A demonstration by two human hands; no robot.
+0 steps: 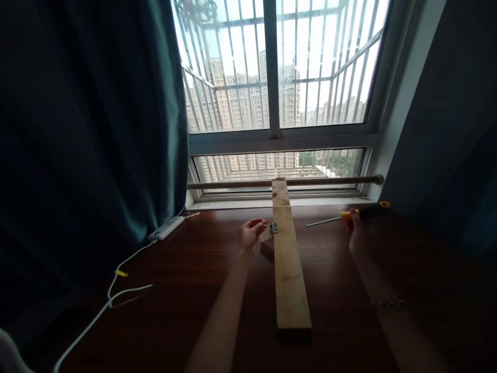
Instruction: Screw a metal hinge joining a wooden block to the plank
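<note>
One small silver metal hinge (274,228) is set at the left edge of the long pale wooden plank (287,269), laid near-to-far. Left hand (253,233) is nearer, just left, fingertips pinched, contents unclear. Yellow-and-black screwdriver (367,211) is gripped in right hand (354,228), right of plank, shaft pointed left.

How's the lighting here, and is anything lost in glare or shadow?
All in the head view: the window washes out to white near its top; the left curtain sinks mostly into shadow; the screwdriver has a black grip blending into dimness.
</note>
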